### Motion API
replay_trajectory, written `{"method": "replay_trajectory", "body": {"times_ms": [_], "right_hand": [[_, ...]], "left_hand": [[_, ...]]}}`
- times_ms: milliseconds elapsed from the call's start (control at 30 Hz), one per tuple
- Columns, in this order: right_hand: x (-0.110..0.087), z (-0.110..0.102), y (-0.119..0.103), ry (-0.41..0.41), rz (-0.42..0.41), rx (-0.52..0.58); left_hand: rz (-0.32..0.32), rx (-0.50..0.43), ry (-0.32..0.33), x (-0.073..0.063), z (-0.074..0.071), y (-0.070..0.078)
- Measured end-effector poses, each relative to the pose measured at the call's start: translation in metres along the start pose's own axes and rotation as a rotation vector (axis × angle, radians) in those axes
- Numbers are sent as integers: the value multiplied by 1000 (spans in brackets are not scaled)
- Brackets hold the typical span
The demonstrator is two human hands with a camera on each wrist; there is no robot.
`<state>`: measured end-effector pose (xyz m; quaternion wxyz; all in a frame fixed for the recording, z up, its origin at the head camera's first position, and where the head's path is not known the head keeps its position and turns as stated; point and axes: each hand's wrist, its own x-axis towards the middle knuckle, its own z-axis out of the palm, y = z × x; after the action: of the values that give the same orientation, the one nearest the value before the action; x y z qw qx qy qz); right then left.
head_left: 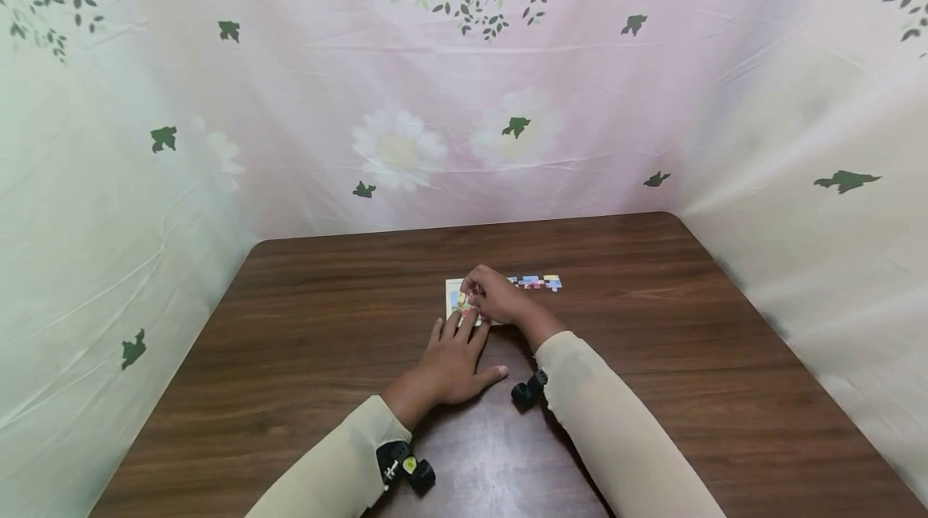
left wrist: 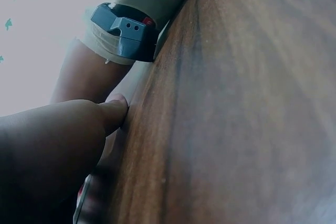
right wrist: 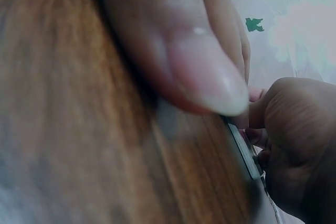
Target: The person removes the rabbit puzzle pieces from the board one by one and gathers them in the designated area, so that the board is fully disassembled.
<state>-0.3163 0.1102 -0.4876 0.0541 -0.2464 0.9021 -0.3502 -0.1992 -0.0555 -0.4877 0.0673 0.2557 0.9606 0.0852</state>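
A head camera looks forward and down on hands and desk; two wrist cameras, close and tilted, share the desk surface.

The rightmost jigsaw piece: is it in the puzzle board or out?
Out: the jigsaw piece lies on the wooden table, right of the puzzle board.

Puzzle board on table, pieces right of board, curtain behind table.

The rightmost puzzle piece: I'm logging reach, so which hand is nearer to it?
Right. The right hand is left of the rightmost puzzle piece; the left hand is farther off, left and toward the near side.
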Motion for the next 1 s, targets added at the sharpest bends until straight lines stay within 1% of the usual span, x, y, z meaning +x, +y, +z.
{"method": "replay_trajectory", "body": {"times_ms": [200, 333, 533, 900, 1000], "right_hand": [[-1, 1, 3, 3, 15, 109], [-2, 1, 2, 14, 16, 145], [-4, 0, 1, 29, 18, 136], [-6, -2, -1, 32, 14, 94], [-7, -2, -2, 32, 12, 95]], "left_hand": [[0, -3, -2, 0, 1, -1], [3, -4, 2, 0, 1, -1], [4, -3, -2, 1, 2, -2], [7, 9, 2, 1, 1, -2], [5, -1, -1, 1, 1, -2]]}}
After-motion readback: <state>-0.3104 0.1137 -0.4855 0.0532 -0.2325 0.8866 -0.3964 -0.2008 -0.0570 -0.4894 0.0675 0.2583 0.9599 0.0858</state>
